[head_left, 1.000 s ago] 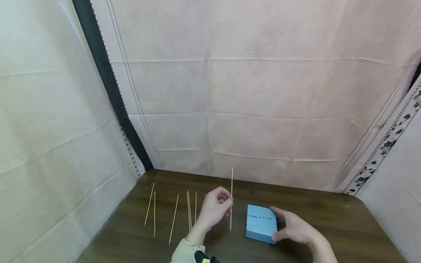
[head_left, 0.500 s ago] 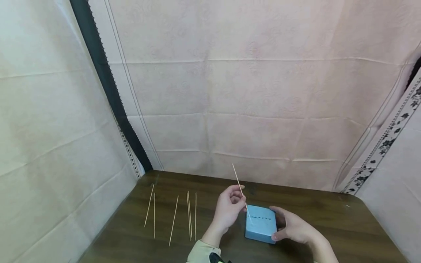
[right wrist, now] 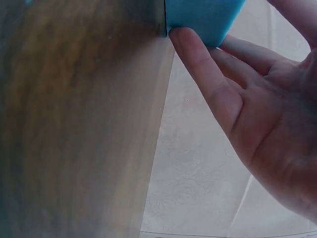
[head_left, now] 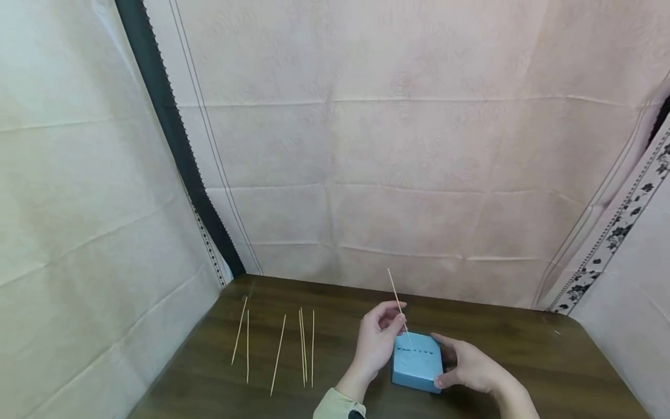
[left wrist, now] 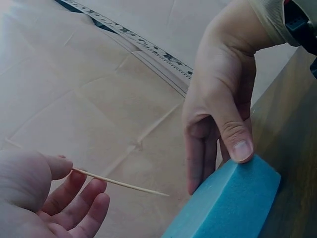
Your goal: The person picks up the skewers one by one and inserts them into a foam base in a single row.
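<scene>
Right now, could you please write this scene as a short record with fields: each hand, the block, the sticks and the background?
Left hand: pinches a thin stick, which is tilted
Held stick's lower end: apart from the block in the left wrist view
Right hand: grips the right side of the blue block
Block: on the dark brown table, row of dark marks on top
Loose sticks: six, lying left of both hands
Background: pale cloth

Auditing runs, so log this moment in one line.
left hand: pinches stick; right hand: holds blue block; other sticks: on table
</scene>
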Motion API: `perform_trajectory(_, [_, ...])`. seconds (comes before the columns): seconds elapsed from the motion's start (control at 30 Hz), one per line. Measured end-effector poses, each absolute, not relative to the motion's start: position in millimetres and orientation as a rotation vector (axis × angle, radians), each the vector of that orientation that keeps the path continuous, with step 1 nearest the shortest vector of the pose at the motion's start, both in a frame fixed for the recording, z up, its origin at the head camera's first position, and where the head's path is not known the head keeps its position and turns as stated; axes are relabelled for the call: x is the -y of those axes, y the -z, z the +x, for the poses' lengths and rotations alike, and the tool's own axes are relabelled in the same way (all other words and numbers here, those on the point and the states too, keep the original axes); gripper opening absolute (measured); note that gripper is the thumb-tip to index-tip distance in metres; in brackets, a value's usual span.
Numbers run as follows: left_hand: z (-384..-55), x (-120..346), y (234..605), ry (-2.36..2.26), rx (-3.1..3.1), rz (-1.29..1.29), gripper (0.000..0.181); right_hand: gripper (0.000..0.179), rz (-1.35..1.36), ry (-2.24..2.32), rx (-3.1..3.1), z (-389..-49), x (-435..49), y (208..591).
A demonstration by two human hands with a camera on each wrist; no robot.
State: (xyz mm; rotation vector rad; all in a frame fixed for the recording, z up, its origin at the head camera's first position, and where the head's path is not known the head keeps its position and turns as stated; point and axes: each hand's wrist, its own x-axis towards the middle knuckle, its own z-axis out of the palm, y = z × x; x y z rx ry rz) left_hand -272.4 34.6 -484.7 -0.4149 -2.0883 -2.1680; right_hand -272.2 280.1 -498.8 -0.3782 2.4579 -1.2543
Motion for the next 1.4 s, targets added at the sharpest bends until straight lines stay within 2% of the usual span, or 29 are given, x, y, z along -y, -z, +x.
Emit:
perform_trajectory(0.27, [-269.4, -47.6, 486.6, 2.188, 2.072, -0.464, 0.014, 0.1, -0.435, 1.253, -2.444, -267.0, -284.9, 501.8])
perform_trajectory(0.9, [-274.2, -68.4, 497.2, 2.039, 2.092, -0.778, 0.017, 0.1, -0.538, 1.325, -2.389, -265.6, -285.8, 500.9])
perform_trajectory(1.4, [-277.6, -73.2, 505.2, 2.022, 2.116, -0.774, 0.017, 0.1, -0.524, 1.315, -2.403, -266.7, -286.6, 499.1])
